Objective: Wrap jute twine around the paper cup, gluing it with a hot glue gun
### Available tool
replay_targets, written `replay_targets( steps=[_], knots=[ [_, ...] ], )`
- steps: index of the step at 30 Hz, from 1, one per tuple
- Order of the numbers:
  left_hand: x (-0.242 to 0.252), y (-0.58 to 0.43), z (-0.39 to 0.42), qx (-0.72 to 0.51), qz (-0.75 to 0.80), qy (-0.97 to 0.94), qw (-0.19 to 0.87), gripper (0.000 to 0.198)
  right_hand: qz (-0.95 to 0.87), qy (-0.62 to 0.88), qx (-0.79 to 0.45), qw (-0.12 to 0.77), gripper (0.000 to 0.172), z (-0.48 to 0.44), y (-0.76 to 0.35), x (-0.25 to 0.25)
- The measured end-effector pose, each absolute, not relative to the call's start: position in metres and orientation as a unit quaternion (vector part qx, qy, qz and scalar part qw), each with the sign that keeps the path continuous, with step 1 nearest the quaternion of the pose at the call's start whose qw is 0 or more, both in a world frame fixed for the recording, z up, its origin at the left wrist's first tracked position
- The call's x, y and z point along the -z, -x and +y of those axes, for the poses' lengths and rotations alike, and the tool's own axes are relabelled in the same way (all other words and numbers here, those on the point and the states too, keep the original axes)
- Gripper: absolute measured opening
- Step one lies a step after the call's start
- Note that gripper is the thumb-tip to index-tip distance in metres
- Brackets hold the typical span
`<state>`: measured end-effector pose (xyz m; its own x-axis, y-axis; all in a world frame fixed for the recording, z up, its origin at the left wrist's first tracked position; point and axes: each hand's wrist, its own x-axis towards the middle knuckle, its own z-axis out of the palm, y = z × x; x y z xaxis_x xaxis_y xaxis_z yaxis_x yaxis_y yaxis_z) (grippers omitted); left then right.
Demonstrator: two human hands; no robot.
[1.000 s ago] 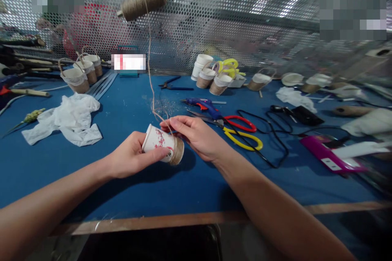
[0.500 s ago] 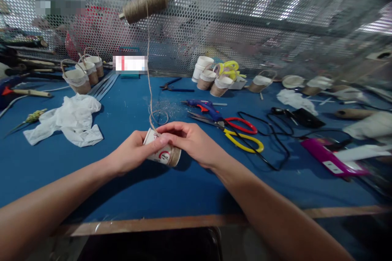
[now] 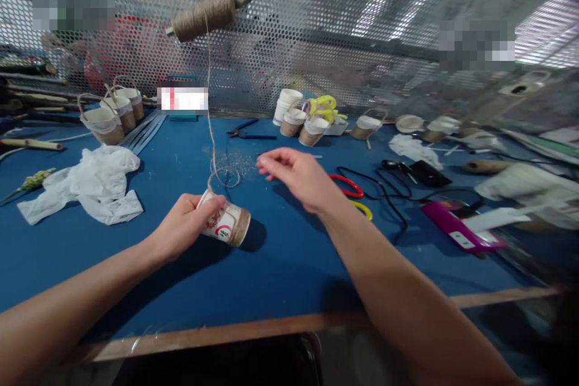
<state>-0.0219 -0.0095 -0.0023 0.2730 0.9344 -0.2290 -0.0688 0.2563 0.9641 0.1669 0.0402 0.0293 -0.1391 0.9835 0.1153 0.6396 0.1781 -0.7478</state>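
A white printed paper cup [image 3: 219, 223] lies tilted in my left hand [image 3: 192, 220], thumb across its side and fingers behind it. Brown twine is wound round the cup's base end. From there a loose strand of twine [image 3: 209, 90] runs up to a spool of twine [image 3: 203, 17] hanging above. My right hand [image 3: 294, 175] is apart from the cup, over the table to its right, fingers loosely bent and nothing seen in them. Beneath and behind it are scissors with red and yellow handles [image 3: 348, 186]; their blades and the glue gun are hidden by the hand.
Twine-wrapped cups with handles [image 3: 103, 125] stand at the back left, more cups [image 3: 314, 131] at back centre. A crumpled white cloth [image 3: 90, 184] lies left, pliers [image 3: 248, 131] behind. Black cables and a purple power strip [image 3: 461, 228] occupy the right. A perforated metal screen [image 3: 271, 54] rises behind.
My right hand has let go of the cup and moved right and away from me toward the glue gun. My left hand still holds the cup, whose wound end now shows. The view has shifted slightly.
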Motion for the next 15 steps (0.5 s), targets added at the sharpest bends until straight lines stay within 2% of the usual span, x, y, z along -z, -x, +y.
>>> replay_targets(
  steps=[4,6,10,12,15],
  knots=[
    [0.006,0.024,-0.008,-0.405,0.465,-0.483,0.622,0.031,-0.644,0.699,-0.165,0.264,0.020,0.082,-0.209,-0.029],
    [0.007,0.024,-0.008,-0.412,0.469,-0.483,0.613,0.033,-0.620,0.740,-0.161,0.203,0.017,0.098,-0.226,-0.022],
    [0.008,0.022,-0.008,-0.422,0.464,-0.497,0.599,0.036,-0.591,0.774,-0.188,0.124,0.025,0.112,-0.237,-0.005],
    [0.009,0.022,-0.010,-0.424,0.464,-0.502,0.594,0.037,-0.583,0.778,-0.202,0.123,0.026,0.113,-0.235,-0.002],
    [0.010,0.024,-0.010,-0.426,0.462,-0.503,0.593,0.039,-0.588,0.760,-0.222,0.168,0.018,0.106,-0.229,-0.006]
  ],
)
